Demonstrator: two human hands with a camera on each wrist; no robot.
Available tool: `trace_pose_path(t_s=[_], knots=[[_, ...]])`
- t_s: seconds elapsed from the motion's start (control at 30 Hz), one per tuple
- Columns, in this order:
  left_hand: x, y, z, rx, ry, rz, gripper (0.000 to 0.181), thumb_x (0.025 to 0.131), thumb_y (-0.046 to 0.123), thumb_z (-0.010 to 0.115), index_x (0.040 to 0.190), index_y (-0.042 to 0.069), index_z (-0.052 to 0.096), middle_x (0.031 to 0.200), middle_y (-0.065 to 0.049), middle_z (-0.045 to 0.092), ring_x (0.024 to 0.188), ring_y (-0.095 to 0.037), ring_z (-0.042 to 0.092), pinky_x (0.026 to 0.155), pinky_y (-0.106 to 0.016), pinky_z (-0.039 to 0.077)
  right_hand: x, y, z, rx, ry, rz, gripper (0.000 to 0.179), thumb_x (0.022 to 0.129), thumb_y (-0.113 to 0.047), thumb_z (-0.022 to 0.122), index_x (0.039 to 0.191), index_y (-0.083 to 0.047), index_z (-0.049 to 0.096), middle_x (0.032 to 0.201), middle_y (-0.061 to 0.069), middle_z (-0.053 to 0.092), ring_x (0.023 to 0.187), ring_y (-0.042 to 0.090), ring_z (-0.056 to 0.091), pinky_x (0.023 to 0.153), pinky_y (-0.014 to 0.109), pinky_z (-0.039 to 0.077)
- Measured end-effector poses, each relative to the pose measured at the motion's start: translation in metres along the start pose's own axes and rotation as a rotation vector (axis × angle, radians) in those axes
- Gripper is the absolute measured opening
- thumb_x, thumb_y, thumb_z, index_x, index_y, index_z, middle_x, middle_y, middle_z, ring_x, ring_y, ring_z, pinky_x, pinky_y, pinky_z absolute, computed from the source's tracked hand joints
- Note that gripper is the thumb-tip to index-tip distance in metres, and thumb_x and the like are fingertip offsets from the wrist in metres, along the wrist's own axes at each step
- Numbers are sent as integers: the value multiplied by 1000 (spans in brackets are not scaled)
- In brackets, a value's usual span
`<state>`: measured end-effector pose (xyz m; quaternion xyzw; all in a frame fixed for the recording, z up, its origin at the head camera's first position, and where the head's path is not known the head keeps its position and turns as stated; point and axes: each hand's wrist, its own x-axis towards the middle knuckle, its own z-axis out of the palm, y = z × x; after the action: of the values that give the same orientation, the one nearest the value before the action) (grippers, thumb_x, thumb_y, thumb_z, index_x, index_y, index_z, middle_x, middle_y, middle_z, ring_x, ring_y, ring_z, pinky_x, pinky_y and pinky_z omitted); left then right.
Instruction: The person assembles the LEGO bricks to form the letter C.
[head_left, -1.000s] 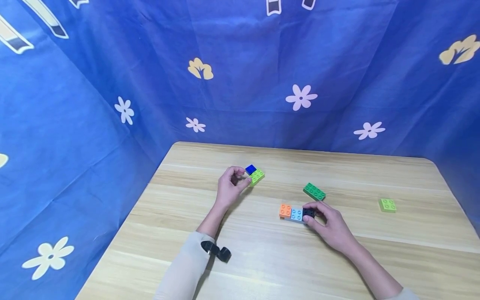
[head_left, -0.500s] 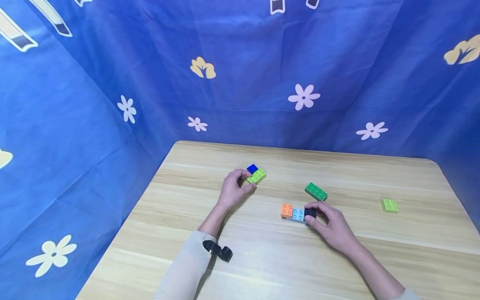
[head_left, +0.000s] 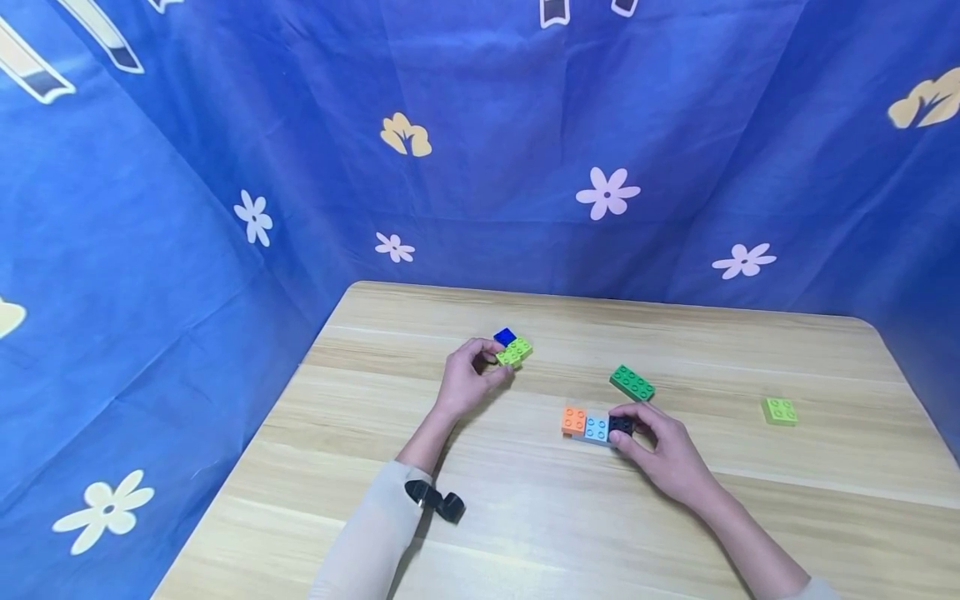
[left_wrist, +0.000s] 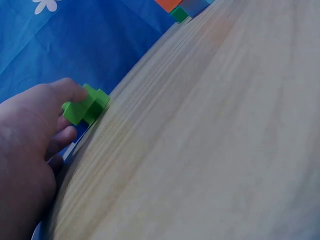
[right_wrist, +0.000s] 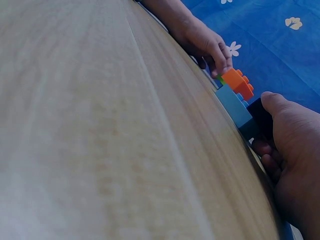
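My left hand (head_left: 463,379) pinches a lime green toy brick (head_left: 508,358) between thumb and fingers. Right against it is a second lime green part (head_left: 522,346), with the held one stepped slightly higher in the left wrist view (left_wrist: 75,111). A dark blue brick (head_left: 505,336) touches them on the far side. At the middle right, my right hand (head_left: 667,454) grips the black brick (head_left: 620,423) at the end of a joined row. Light blue (head_left: 597,427) and orange (head_left: 573,418) bricks continue that row leftward, over a blue-grey brick partly hidden below.
A dark green brick (head_left: 632,383) lies just beyond the right hand. Farther right sits another lime green brick (head_left: 780,411) on the wooden table (head_left: 525,517). A blue flowered cloth (head_left: 487,183) hangs behind and along the left side.
My left hand first shifts its fingers onto the lime green bricks; the nearer one then rises slightly out of line with the other. The right hand keeps its grip, and the camera view shifts slightly.
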<state>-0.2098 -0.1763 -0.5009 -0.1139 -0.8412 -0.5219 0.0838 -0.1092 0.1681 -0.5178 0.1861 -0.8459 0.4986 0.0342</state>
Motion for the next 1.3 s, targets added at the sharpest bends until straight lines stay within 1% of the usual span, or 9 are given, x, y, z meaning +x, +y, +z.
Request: trace_pose_path(t_s=[0.1, 0.3, 0.5, 0.63, 0.73, 0.9, 1.1, 1.23, 1.3], knots=[[0, 1, 0, -28, -17, 35, 32, 82, 3, 89, 111, 5, 74, 103, -10, 70, 93, -27, 68, 80, -35, 59, 0, -1, 0, 1, 1, 1, 29, 100, -23, 76, 127, -15, 70, 120, -7, 72, 113, 12, 66, 101, 20, 52], [-2, 1, 1, -104, -89, 100, 31, 84, -1, 87, 112, 4, 74, 105, -14, 71, 89, -31, 70, 76, -41, 61, 0, -1, 0, 0, 0, 0, 29, 100, -24, 76, 127, -15, 70, 121, -6, 71, 114, 12, 65, 101, 18, 51], [-5, 5, 4, -169, -127, 104, 33, 85, -2, 85, 115, 5, 74, 105, -13, 71, 87, -25, 68, 76, -30, 59, 0, -1, 0, -2, -1, 1, 30, 100, -24, 76, 127, -15, 70, 122, -6, 71, 116, 13, 65, 101, 18, 50], [-9, 9, 9, -204, -174, 128, 34, 86, -2, 84, 118, 5, 73, 107, -11, 71, 85, -19, 66, 75, -26, 58, 0, -1, 0, -4, -4, 8, 30, 100, -25, 76, 128, -15, 70, 124, -5, 71, 118, 14, 65, 102, 17, 50], [-12, 11, 14, -252, -201, 143, 34, 87, -2, 83, 119, 3, 72, 109, -12, 71, 84, -18, 65, 74, -25, 57, 0, -1, 0, -4, -5, 10, 30, 100, -25, 76, 128, -15, 70, 124, -5, 71, 119, 15, 65, 103, 18, 49], [-19, 18, 28, -373, -226, 127, 35, 87, -5, 80, 121, -3, 70, 113, -15, 71, 90, -16, 65, 77, -24, 55, -1, 0, 0, -7, -3, 11, 30, 100, -25, 76, 128, -15, 70, 124, -5, 71, 118, 14, 65, 103, 19, 50], [-31, 34, 47, -452, -296, 113, 37, 88, -8, 77, 124, -4, 68, 123, -19, 71, 99, -16, 67, 83, -24, 57, 0, 0, 0, -5, 3, 5, 30, 100, -24, 76, 127, -14, 70, 124, -5, 72, 119, 15, 65, 103, 16, 48], [-37, 43, 58, -512, -326, 100, 37, 90, -8, 75, 126, -5, 67, 127, -23, 70, 97, -18, 67, 83, -24, 58, 1, 1, 1, -3, 3, -4, 29, 100, -23, 76, 127, -14, 70, 123, -5, 72, 117, 14, 65, 102, 18, 50], [-40, 45, 61, -520, -335, 93, 36, 90, -7, 74, 126, -5, 67, 127, -24, 70, 94, -18, 66, 81, -23, 57, 1, 2, 1, 2, 4, -8, 29, 100, -22, 76, 127, -14, 70, 122, -6, 71, 114, 13, 66, 101, 20, 52]])
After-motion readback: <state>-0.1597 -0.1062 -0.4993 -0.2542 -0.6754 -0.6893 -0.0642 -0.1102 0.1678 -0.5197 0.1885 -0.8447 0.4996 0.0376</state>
